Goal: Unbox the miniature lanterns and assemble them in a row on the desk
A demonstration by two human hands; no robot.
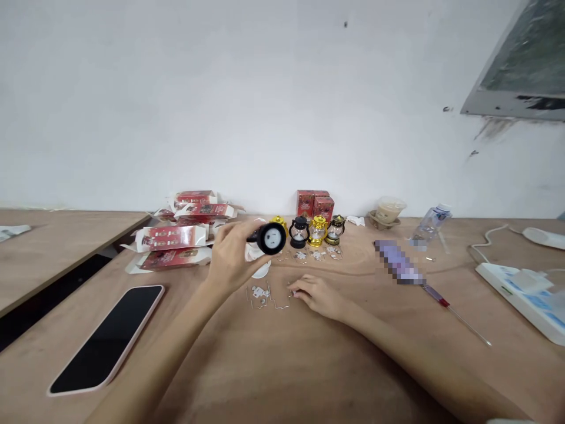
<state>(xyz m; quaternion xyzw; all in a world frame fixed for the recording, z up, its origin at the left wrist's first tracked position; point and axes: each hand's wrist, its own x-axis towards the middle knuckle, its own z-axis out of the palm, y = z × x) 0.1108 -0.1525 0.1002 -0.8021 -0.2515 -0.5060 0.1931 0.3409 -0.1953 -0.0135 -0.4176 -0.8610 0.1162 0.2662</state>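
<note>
My left hand (232, 253) is raised above the table, its fingers wrapped around a small black lantern (271, 238). The lantern is tipped so its round underside faces me, showing a pale disc inside a black rim. Lower down, my right hand (320, 296) rests on the tabletop with thumb and fingers drawn together. Its fingertips are beside a bent wire handle (282, 307); whatever they pinch is too small to make out. Left of that wire lie small white parts and round metal pieces (260, 292). Behind stand a black lantern (299, 232), a gold lantern (318, 231) and a bronze lantern (335, 230).
Opened red boxes (172, 238) are piled at the left, above a phone (108, 338). Upright red boxes (323, 209) stand by the wall. Rightward are a drink cup (391, 207), a plastic bottle (430, 224), a screwdriver (459, 317) and a power strip (521, 300).
</note>
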